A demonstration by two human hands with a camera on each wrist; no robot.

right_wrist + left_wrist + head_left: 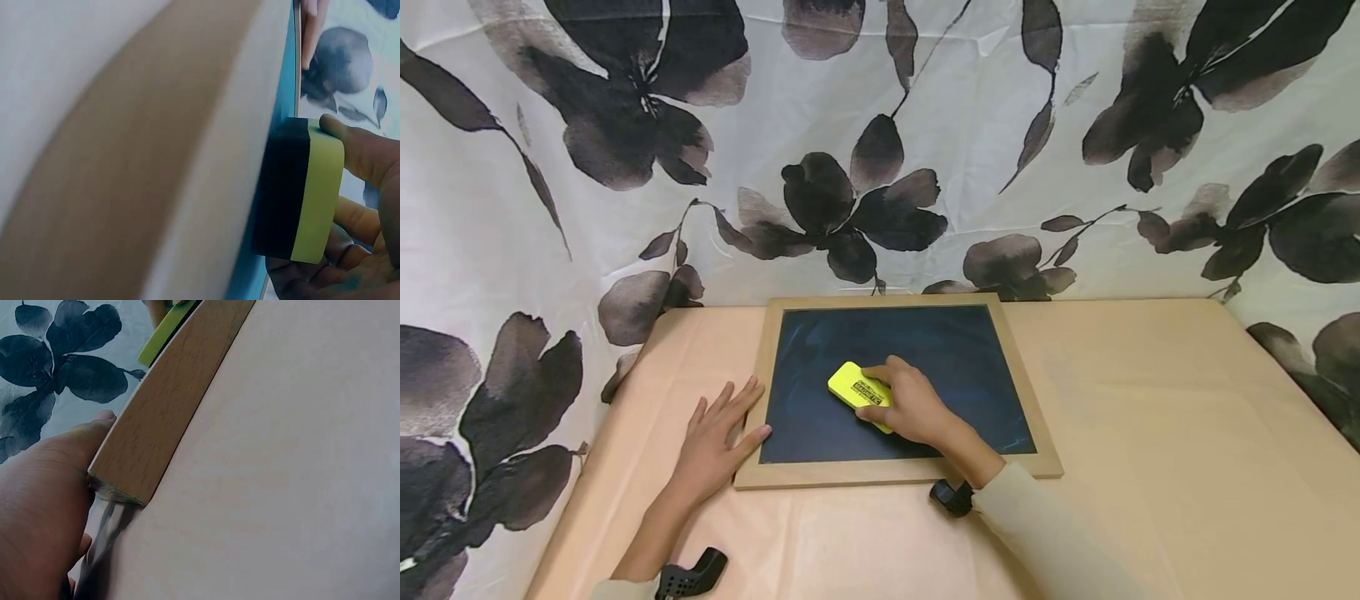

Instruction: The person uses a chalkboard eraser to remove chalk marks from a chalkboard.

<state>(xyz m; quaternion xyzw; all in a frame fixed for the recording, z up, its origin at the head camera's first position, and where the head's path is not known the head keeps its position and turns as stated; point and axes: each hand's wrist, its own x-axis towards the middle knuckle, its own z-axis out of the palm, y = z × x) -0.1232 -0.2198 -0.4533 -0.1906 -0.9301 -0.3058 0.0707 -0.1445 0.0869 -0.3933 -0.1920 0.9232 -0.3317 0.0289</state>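
A small chalkboard (805, 350) with a pale wooden frame (895, 475) lies flat on the table. My right hand (917, 406) grips a yellow magnetic board eraser (859, 385) over the middle of the dark surface, thumb on the near side and fingers on the far side. In the right wrist view, the black felt side of the eraser (284, 190) faces the board. My left hand (715, 446) rests at the left edge of the frame, its fingers extended and thumb on the wood. Faint chalk smears show on the board, with light marks near its lower right corner.
A peach-coloured cloth (1150, 433) covers the table around the board. Behind and to the sides hangs a white curtain (1000, 125) with dark flower prints. Each wrist wears a black camera mount, one on the left (692, 573), the other on the right (952, 497).
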